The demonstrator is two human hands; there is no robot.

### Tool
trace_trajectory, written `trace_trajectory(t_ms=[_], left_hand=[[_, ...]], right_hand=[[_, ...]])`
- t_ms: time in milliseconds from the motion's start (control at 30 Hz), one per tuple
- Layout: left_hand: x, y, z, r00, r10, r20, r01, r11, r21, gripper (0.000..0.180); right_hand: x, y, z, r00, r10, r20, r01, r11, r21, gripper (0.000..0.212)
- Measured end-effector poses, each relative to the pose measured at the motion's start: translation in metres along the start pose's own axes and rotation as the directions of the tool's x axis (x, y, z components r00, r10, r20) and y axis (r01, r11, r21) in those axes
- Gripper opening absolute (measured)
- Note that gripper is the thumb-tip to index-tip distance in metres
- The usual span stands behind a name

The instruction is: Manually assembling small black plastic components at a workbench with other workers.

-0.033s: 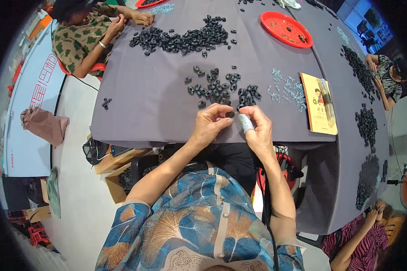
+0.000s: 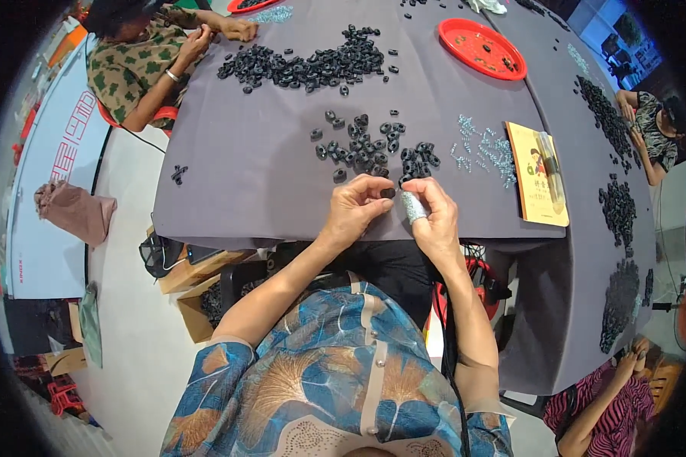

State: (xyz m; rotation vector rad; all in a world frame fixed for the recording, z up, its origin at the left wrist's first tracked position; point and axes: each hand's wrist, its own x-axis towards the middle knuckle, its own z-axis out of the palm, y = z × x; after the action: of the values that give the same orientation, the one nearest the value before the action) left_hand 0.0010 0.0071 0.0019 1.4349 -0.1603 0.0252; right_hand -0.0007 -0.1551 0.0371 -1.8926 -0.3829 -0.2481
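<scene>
At the table's near edge my left hand (image 2: 356, 209) pinches a small round-ended black plastic piece (image 2: 387, 193) between thumb and forefinger. Close beside it, my right hand (image 2: 436, 221) has its thumb and fingers drawn together; anything at their tips is too small to make out. One finger of that hand wears a pale speckled wrap (image 2: 414, 206). Just beyond both hands lies a loose pile of black oval plastic pieces with holes (image 2: 366, 148). Small shiny coil springs (image 2: 495, 158) are scattered to the right of the pile.
A yellow booklet (image 2: 530, 171) with a clear-capped pen-like item lies right of the springs. Farther off are a larger black heap (image 2: 312, 65) and a red tray (image 2: 465, 57). A few crossed black pieces (image 2: 179, 175) lie left. Other people sit left and right around the grey-covered table (image 2: 236, 167).
</scene>
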Motion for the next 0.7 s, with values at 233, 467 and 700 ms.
trace_trajectory(t_ms=[233, 467, 700], left_hand=[[-0.0011, -0.0003, 0.0021, 0.997, 0.068, 0.034, -0.069, 0.997, 0.021, 0.027], [-0.0007, 0.0014, -0.0016, 0.999, 0.003, 0.049, -0.001, 0.999, -0.053, 0.026], [-0.0036, 0.0091, 0.0029, 0.994, -0.069, 0.084, 0.089, 0.959, -0.268, 0.029]], right_hand=[[0.0018, -0.0041, -0.004, 0.983, -0.164, 0.077, 0.176, 0.967, -0.187, 0.032], [-0.0002, -0.0036, -0.0023, 0.983, -0.146, 0.107, 0.168, 0.957, -0.236, 0.033], [0.0004, -0.0055, -0.0007, 0.986, -0.142, 0.092, 0.158, 0.967, -0.201, 0.032]])
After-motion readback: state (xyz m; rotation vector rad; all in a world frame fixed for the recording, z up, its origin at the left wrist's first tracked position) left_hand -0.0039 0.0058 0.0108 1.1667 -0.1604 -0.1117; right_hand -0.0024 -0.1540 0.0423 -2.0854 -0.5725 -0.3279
